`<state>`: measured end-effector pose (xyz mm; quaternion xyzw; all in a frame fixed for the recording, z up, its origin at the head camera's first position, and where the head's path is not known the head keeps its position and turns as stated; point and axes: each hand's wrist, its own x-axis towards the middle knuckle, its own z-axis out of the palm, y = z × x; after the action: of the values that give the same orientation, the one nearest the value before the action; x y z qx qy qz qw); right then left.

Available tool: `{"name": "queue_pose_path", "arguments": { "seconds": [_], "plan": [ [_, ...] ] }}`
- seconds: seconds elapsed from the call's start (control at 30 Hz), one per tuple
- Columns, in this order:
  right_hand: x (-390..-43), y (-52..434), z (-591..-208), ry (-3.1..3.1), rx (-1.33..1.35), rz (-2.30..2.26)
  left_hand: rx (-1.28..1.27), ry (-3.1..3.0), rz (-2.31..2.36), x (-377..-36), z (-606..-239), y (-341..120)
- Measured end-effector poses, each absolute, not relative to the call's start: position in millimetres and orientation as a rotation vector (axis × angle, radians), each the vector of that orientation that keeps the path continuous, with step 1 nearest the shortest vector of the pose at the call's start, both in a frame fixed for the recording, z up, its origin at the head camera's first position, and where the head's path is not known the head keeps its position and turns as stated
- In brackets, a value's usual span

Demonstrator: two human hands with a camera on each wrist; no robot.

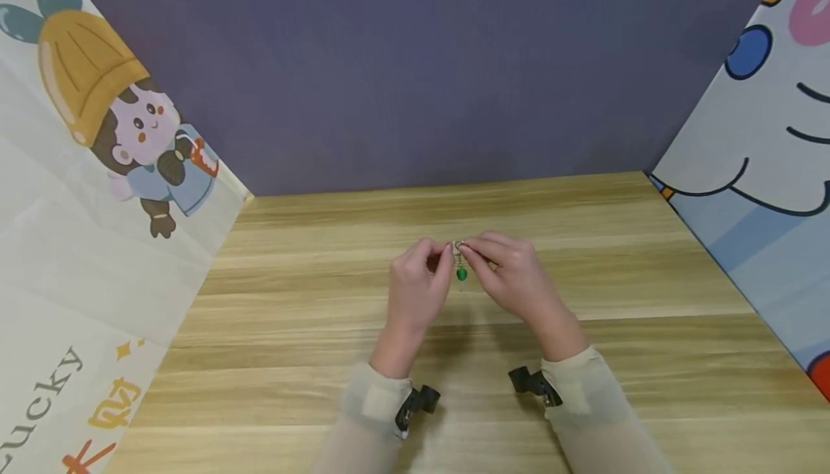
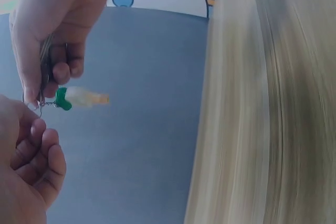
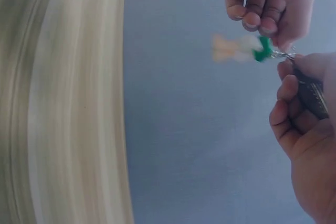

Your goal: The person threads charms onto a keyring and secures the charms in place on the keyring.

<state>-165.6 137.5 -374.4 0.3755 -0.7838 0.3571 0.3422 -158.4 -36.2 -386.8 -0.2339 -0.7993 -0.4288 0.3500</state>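
Both hands meet above the wooden table, fingertips close together. My left hand [image 1: 418, 276] pinches a thin metal key ring [image 2: 40, 110] between thumb and forefinger. From the other side, my right hand [image 1: 515, 276] pinches the same ring, its fingers also curled round a bunch of flat metal keys [image 3: 312, 95], partly hidden in the palm. A small charm [image 2: 79, 97] dangles below on a short chain [image 2: 50, 104]. Its top is green, the middle whitish and the lower end pale orange; in the right wrist view the charm [image 3: 241, 49] is blurred.
The wood-grain table [image 1: 292, 359] spreads beneath the hands. Behind it rises a plain blue-grey panel [image 1: 415, 70]. Printed cartoon panels flank it, the left panel [image 1: 84, 265] with a figure in a yellow hat. Each wrist carries a small black camera [image 1: 415, 405].
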Motion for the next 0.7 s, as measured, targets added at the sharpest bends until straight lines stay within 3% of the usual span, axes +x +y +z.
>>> {"name": "queue_pose_path", "arguments": {
  "seconds": [0.33,0.7],
  "plan": [
    [-168,132,-384,-1.977,0.925,0.954,-0.424,-2.062,-1.436,-154,-386,-31],
    [-162,140,-383,-2.102,0.943,0.936,-0.593,-2.257,-0.987,-149,-383,-41]
  ]
}}
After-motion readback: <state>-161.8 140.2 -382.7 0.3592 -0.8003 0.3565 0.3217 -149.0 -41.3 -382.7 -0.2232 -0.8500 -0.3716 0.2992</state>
